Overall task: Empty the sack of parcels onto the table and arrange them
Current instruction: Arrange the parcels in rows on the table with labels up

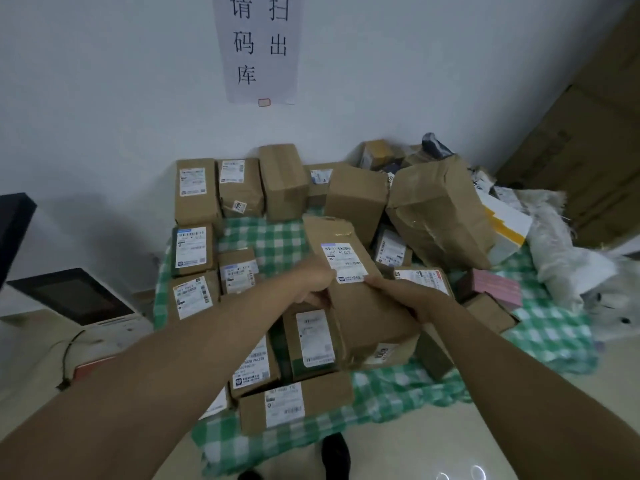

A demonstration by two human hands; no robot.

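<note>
Head view: both bare forearms reach forward over a table covered with a green-and-white checked cloth (277, 244). Left hand (313, 278) grips the left edge of a long brown cardboard parcel with a white shipping label (349, 271), fingers curled under the side, thumb area on top. Right hand (398, 292) holds the same parcel's right edge, fingers wrapped round it just beside the label. Parcel is tilted, far end raised toward the wall, near end resting on other boxes.

Under and in front of it: a dark-sided brown box with a tall white label (313, 341), a flat brown box with a label at the near table edge (294, 403), another labelled box (254, 368) just left of these.

Left side of table: labelled brown boxes in neat rows (194, 251), touching one another, labels facing up. Back row along the wall: more brown boxes standing upright (282, 181).

Right side: a big crumpled brown paper-wrapped parcel (440, 209) leaning on the pile, a pink flat box (495, 285) near it, a white woven sack (561, 244) lying slumped at the table's right end, mouth direction unclear.

White paper sign with black characters (258, 46) is on the wall. White machine with a dark screen (72, 299) sits left of the table.
</note>
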